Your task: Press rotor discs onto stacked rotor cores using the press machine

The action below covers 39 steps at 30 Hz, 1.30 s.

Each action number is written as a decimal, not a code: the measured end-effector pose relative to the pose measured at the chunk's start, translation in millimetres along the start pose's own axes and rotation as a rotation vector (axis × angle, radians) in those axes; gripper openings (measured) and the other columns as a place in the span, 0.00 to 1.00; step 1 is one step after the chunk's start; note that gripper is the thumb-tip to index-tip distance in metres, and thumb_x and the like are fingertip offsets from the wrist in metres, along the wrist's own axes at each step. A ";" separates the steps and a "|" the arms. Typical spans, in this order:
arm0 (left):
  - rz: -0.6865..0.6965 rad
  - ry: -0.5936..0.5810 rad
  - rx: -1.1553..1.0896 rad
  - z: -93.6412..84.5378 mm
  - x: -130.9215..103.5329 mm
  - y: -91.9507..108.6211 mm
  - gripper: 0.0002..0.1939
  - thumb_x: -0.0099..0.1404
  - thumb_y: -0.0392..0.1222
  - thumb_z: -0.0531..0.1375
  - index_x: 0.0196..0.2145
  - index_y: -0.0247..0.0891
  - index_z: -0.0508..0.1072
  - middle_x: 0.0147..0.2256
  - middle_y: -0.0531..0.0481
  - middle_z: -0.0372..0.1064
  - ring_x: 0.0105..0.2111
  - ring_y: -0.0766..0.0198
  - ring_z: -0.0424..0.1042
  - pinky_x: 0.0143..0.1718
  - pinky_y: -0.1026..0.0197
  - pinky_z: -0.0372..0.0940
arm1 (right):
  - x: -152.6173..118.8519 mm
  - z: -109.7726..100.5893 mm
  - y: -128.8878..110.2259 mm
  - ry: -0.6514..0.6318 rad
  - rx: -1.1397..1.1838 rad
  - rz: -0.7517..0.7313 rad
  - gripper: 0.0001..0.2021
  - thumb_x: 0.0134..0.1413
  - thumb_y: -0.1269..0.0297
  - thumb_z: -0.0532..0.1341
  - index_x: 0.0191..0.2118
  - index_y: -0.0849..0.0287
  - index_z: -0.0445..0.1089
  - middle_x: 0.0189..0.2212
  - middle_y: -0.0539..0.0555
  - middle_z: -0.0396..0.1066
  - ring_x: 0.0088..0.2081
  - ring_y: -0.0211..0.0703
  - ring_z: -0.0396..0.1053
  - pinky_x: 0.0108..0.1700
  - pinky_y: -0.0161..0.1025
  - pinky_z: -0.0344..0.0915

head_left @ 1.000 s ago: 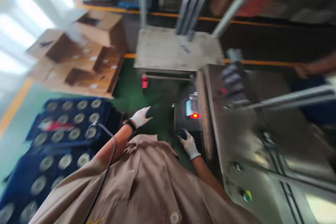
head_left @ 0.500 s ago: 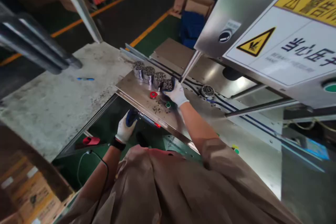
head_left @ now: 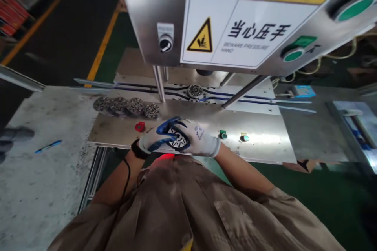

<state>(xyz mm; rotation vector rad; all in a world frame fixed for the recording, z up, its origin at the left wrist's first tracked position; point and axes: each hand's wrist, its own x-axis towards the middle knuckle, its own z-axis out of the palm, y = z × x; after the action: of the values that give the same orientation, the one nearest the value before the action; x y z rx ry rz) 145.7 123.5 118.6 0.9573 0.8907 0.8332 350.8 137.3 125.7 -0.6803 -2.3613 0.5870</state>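
Both gloved hands close around a round slotted metal part (head_left: 178,140) in front of my chest, at the near edge of the steel plate. My right hand (head_left: 198,137) wraps its right and far side. My left hand (head_left: 157,138) grips it from the left, with blue-coated fingers over its top. Fingers hide much of its rim. Several similar metal parts (head_left: 135,106) stand in a row on the plate, left of and beyond my hands. Another slotted part (head_left: 195,91) sits on the rail track under the press.
The press housing (head_left: 161,8) with its warning sign hangs ahead on steel posts (head_left: 158,84). A red button (head_left: 140,126), a green button (head_left: 223,135) and a yellow-labelled button (head_left: 244,137) are on the plate. A blue pen (head_left: 48,146) lies on the left table (head_left: 59,188).
My view has swung right toward the press. My right hand has come back from the row with a metal part, and my left hand has risen from below the plate edge onto it.
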 end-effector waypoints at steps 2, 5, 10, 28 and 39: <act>-0.092 0.024 -0.015 -1.9 11.4 -4.0 0.39 0.50 0.47 0.77 0.58 0.37 0.75 0.53 0.39 0.77 0.54 0.45 0.77 0.55 0.49 0.74 | -11.2 -3.0 29.8 0.044 0.122 0.018 0.36 0.53 0.43 0.67 0.62 0.59 0.64 0.52 0.65 0.74 0.52 0.57 0.74 0.54 0.52 0.74; -0.026 0.338 0.050 -5.7 12.0 -16.6 0.38 0.59 0.55 0.70 0.63 0.40 0.70 0.49 0.42 0.79 0.45 0.52 0.80 0.48 0.51 0.76 | -9.1 -5.0 97.7 0.246 0.058 0.310 0.38 0.43 0.42 0.71 0.57 0.61 0.67 0.48 0.65 0.76 0.49 0.60 0.75 0.55 0.57 0.74; 0.137 0.705 0.789 -27.8 -20.3 -42.5 0.27 0.61 0.47 0.66 0.57 0.41 0.75 0.46 0.44 0.80 0.46 0.51 0.80 0.55 0.49 0.74 | 37.3 -9.0 207.4 0.469 -0.109 0.829 0.44 0.33 0.52 0.76 0.58 0.64 0.66 0.53 0.68 0.72 0.55 0.65 0.71 0.61 0.61 0.70; 0.458 0.372 1.187 -61.6 -24.5 -54.9 0.22 0.69 0.49 0.60 0.55 0.34 0.75 0.49 0.37 0.78 0.49 0.47 0.77 0.54 0.47 0.70 | 82.8 16.8 210.5 0.369 -0.209 1.144 0.55 0.29 0.60 0.78 0.67 0.66 0.57 0.62 0.73 0.61 0.63 0.69 0.64 0.68 0.63 0.62; 0.503 0.297 1.509 -61.7 -31.1 -61.4 0.23 0.73 0.50 0.54 0.57 0.34 0.75 0.51 0.35 0.77 0.50 0.45 0.76 0.52 0.47 0.67 | -145.5 24.6 26.6 0.447 -0.548 0.895 0.34 0.59 0.51 0.61 0.66 0.66 0.62 0.61 0.73 0.66 0.64 0.70 0.62 0.65 0.69 0.62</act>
<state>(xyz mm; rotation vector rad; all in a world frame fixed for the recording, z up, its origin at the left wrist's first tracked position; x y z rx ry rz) 89.6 94.3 51.2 2.4800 1.5980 0.6233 443.1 65.9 31.5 -1.9242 -1.6987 0.0777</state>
